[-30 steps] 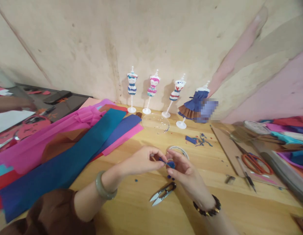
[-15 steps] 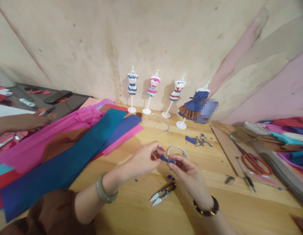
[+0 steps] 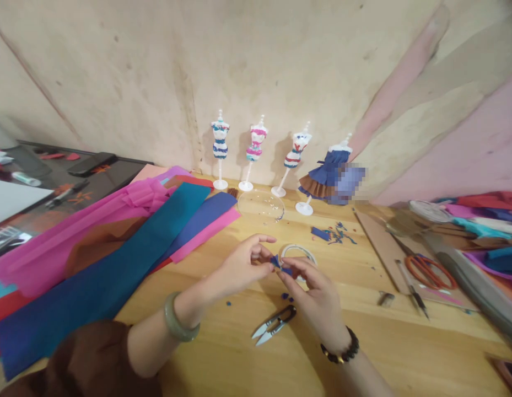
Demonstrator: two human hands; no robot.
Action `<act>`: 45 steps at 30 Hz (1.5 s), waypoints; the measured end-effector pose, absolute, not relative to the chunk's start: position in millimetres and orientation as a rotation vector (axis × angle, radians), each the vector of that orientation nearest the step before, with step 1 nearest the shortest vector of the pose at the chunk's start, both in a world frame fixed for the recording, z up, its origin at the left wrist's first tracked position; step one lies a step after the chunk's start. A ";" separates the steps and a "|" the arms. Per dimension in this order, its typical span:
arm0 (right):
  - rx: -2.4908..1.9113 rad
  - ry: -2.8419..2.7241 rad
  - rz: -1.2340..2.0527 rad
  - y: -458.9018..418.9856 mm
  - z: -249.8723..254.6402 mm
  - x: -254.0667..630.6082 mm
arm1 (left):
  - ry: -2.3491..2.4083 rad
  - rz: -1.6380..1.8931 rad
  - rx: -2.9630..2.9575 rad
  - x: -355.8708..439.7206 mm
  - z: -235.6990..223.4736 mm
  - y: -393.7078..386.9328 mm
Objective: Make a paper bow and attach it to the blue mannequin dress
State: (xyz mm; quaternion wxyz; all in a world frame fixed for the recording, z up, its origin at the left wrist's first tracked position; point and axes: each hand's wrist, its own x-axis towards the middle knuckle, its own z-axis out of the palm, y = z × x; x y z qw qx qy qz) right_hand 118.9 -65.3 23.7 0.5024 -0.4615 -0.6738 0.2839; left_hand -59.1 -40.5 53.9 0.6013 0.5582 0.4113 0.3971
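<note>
Between my two hands is a small piece of blue crepe paper [image 3: 275,261], pinched and gathered in the middle. My left hand [image 3: 249,260] grips one end with thumb and fingers, the index finger stretched out above. My right hand [image 3: 311,286] pinches the other end, partly hiding it. Just behind the fingers lies a white roll of tape [image 3: 299,249]. Thread snips [image 3: 274,325] with a black handle rest on the table below the hands, and tiny dark blue scraps [image 3: 286,296] lie near the right fingers.
Several small mannequins stand along the wall, one in a blue and brown paper dress [image 3: 328,173]. Long crepe paper strips [image 3: 115,278] cover the left side. Orange-handled scissors [image 3: 430,271], a pen [image 3: 411,289] and cardboard [image 3: 382,251] lie right. Paper clippings [image 3: 340,234] lie behind the tape.
My left index finger has straightened away from the paper piece, and the piece has turned slightly between the fingers. Another person's hand at the far left has left the view.
</note>
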 end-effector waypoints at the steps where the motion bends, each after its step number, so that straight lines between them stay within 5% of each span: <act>1: -1.116 -1.639 0.690 -65.4 22.7 118.6 | 0.967 0.918 1.288 -58.7 53.7 -40.1; 11: -1.169 -1.351 1.262 -63.5 24.0 118.5 | 0.989 0.888 1.482 -55.8 40.4 -44.5; 27: -1.125 -1.053 1.362 -60.8 13.2 115.0 | 0.927 0.808 1.021 -48.4 33.4 -39.3; 39: -1.235 -1.225 1.166 -61.4 20.4 115.6 | 1.054 0.887 1.205 -45.4 31.7 -38.2; 45: -1.080 -2.287 0.736 -83.9 42.4 133.1 | 1.195 0.947 1.292 -58.7 44.1 -30.6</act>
